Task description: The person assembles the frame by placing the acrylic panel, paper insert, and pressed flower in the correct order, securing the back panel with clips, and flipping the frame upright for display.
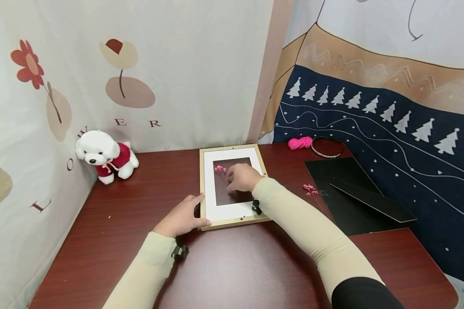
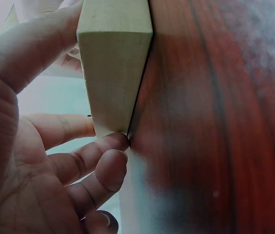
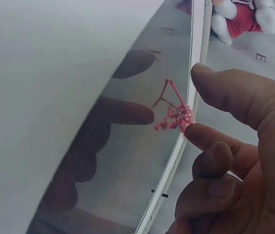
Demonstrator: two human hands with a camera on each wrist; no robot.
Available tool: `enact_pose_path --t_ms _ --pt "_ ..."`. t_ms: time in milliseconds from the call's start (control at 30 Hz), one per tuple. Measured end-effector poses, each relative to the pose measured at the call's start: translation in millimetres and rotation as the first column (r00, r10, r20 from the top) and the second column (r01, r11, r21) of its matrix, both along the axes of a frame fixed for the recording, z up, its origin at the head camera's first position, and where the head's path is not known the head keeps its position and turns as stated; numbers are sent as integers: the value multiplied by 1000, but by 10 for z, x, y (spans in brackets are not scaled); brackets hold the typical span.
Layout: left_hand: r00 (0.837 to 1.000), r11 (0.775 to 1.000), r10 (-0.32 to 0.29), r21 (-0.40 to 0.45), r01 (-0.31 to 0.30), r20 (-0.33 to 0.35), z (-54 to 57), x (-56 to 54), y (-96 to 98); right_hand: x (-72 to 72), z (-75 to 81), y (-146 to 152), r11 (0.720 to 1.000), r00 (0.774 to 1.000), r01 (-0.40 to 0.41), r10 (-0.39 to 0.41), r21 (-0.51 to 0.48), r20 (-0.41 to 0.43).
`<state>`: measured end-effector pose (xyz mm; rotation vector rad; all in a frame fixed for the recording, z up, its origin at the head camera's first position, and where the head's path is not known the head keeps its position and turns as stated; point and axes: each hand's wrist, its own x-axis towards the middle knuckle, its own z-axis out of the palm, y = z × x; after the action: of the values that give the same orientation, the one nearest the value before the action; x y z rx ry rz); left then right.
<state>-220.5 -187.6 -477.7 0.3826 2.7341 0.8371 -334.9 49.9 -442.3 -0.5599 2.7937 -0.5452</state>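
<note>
Near the far edge of the table [image 1: 120,214], the frame [image 1: 202,176] is gripped by its near-left corner by the left hand [image 1: 181,216], while the pink sprig [image 1: 220,169] in its far-left inner corner, probably light, brittle and best stem-pinched, is met by the loose-fingered right hand [image 1: 243,177].

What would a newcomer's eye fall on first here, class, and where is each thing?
The pale wooden frame likely draws the eye first: it lies on the table, the left hand at its near left corner, the right hand above it, by a pink flower sprig. Next come the white plush dog in red, at the back left, and the bright pink yarn, at the back, right of the frame.
</note>
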Motion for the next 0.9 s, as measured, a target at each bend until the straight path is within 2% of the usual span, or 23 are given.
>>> enact_pose_path --t_ms 133,367,533,667,900 --pt "1000 1000 -3 -5 3 -2 6 -2 9 16 33 20 1000 1000 2 -2 -11 13" --pt "999 999 -32 -10 32 -41 33 12 25 57 155 226 993 1000 16 -12 -117 28" --pt "999 1000 -26 -14 26 -30 53 28 31 123 231 553 982 999 45 -43 -181 17" --pt "999 1000 -23 -10 23 -31 70 34 21 204 261 854 970 995 97 -97 -224 9" --pt "999 1000 -27 -10 26 -31 76 38 10 357 150 1409 950 981 185 -192 -252 -3"
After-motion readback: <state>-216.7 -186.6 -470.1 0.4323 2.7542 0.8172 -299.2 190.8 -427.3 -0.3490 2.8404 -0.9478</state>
